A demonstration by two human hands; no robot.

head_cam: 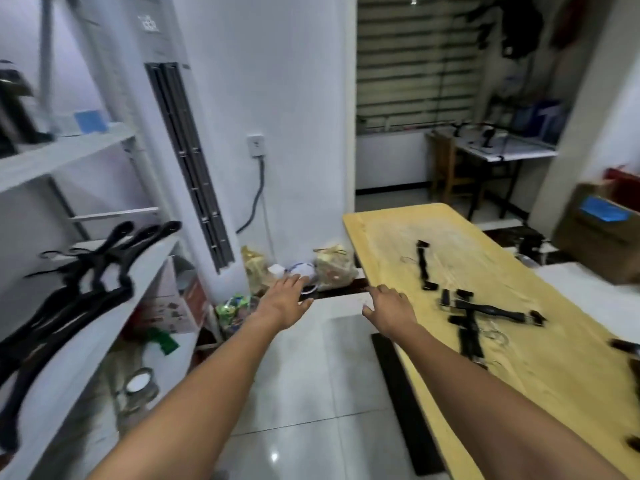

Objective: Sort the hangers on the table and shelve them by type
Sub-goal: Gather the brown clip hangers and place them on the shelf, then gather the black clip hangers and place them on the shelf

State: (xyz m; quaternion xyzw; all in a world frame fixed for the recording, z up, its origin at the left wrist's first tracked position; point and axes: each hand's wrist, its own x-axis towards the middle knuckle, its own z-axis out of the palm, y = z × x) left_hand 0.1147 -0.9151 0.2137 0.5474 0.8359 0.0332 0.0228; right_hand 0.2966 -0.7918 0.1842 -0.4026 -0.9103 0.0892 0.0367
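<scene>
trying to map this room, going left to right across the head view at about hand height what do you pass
black hangers on the shelf → left hand → right hand → lone clip hanger on the wooden table → heap of clip hangers → cardboard box

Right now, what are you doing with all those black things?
Sorting hangers. Both hands are empty: the left hand and right hand reach out over the floor. A bunch of black hangers already lies on the shelf, and black clip hangers still wait on the yellow table.
</scene>
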